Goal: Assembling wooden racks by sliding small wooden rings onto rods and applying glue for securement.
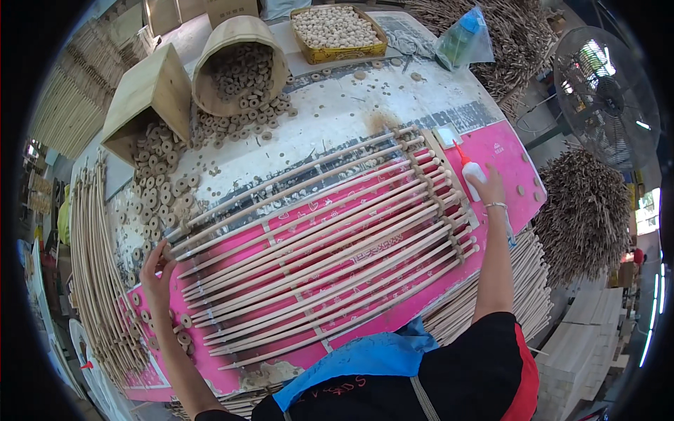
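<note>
Many slim wooden rods [330,231] lie side by side across a pink and white tabletop. Small round knobs cap their right ends, and wooden rings [426,184] sit on them a little way in from the knobs. At the far left end of the row, my left hand [157,272] has its fingers bent together at the tip of one rod. On the right, my right hand [489,185] is wrapped round a white squeeze bottle [474,172] with a red nozzle, which stands just beyond the rods' knobbed ends.
A wooden bucket [242,35] and a wooden box [140,91] lie tipped, spilling wooden rings. Behind them is a yellow tray [337,52] of small balls. A bagged green bottle [460,41] stands far right, near a fan [607,95]. Rod bundles [95,259] flank the table.
</note>
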Motion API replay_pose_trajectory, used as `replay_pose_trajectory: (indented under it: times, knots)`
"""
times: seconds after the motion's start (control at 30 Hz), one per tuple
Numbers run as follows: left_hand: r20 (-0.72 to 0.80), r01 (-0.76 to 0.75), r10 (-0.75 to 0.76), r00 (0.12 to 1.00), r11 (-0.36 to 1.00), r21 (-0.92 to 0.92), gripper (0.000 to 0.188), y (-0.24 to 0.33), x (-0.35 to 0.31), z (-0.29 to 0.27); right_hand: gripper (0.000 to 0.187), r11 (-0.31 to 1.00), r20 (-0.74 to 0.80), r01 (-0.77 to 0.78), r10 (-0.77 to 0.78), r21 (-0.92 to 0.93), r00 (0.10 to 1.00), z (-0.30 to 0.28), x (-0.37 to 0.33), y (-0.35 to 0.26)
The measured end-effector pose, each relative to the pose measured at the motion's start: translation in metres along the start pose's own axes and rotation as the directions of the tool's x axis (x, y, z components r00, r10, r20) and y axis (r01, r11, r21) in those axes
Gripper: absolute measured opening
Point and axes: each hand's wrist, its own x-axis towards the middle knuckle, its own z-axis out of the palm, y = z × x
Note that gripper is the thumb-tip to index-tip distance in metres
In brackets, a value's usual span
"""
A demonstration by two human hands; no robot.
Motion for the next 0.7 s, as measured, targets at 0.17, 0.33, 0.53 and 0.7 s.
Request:
replay_pose_trajectory:
  times: [0.17, 0.33, 0.53, 0.7]
  knots:
    - [-0.005, -0.025, 0.024, 1.0, 0.993, -0.119, 0.051, -0.017, 0.008, 0.02, 0.076, 0.953, 0.061, -0.021, 0.002, 0.303, 0.998, 0.007, -0.003, 0.057]
    - [0.003, -0.008, 0.008, 1.0, 0.996, -0.09, 0.052, 0.019, 0.013, 0.011, 0.057, 0.759, -0.019, 0.312, -0.368, 0.571, 0.929, -0.021, -0.02, -0.102]
    - [-0.013, 0.022, -0.023, 1.0, 0.997, -0.073, 0.052, 0.015, 0.0, 0.003, 0.059, 0.438, 0.12, 0.508, -0.832, 0.741, 0.542, 0.008, -0.13, -0.342]
    - [0.0, -0.003, 0.003, 1.0, 0.998, -0.066, 0.052, 0.015, 0.002, 0.007, 0.055, 0.261, 0.02, 0.68, -0.94, 0.685, 0.341, 0.037, -0.192, -0.425]
